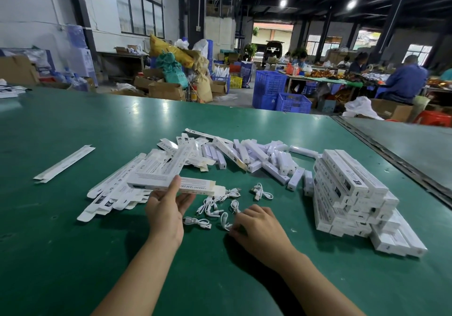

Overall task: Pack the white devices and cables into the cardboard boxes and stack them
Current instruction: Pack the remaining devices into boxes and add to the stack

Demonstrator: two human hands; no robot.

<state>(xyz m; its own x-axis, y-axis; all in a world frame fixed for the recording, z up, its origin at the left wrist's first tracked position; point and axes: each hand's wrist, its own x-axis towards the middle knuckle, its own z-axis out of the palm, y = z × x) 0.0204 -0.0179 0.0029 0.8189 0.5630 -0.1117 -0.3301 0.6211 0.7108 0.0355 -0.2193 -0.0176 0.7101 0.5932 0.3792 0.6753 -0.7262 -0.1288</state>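
A long white box (171, 184) with printed lettering is held level just above the green table (73, 254), near the middle of the view; the left hand (166, 208) grips it, thumb across the top face and fingers curled underneath; its right end flap stands open. Just right of that hand, loose cables (212, 205) lie scattered on the table in small white coils; the right hand (256, 225) is down among them, knuckles up, fingers curled onto one white cable (225, 220) and pinching it at its near end. Behind the held box lies a spread of flat boxes (115, 191), not folded up, fanned out to the left; beyond them a heap of white devices (256, 156), short bars lying every way. To the right stands a stack of packed boxes (349, 193), several layers high, with a few more lying at its foot. Well apart on the left lies a single flat box (64, 164). Past the table's far edge are blue crates (269, 83) and people (406, 78) seated at other benches.
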